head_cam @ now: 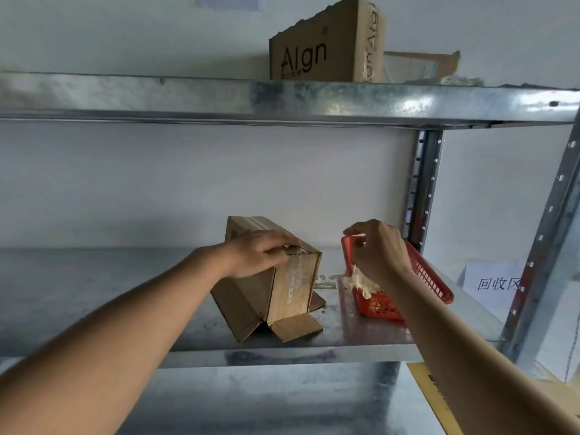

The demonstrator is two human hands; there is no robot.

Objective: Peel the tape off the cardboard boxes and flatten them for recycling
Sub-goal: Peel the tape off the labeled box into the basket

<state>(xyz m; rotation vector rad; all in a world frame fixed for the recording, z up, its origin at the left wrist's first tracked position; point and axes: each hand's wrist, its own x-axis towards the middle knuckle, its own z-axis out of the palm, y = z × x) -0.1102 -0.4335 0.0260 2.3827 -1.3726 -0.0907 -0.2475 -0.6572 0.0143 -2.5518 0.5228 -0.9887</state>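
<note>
A brown cardboard box (284, 293) stands tilted on the metal shelf (94, 296), its bottom flaps splayed open and a strip of clear tape (298, 274) running down its front face. My left hand (260, 257) rests on the box's top edge, fingers curled over it. My right hand (376, 249) hovers over a red plastic basket (430, 277) to the right, fingers bent downward above crumpled pieces of tape (361, 282) lying in the basket. Whether the right fingers pinch anything is hidden.
A second cardboard box (326, 45) printed "Algn" stands on the upper shelf (282, 98), with a flat carton (420, 65) behind it. A steel upright (423, 186) rises behind the basket. A white paper sign (496, 282) hangs at the right.
</note>
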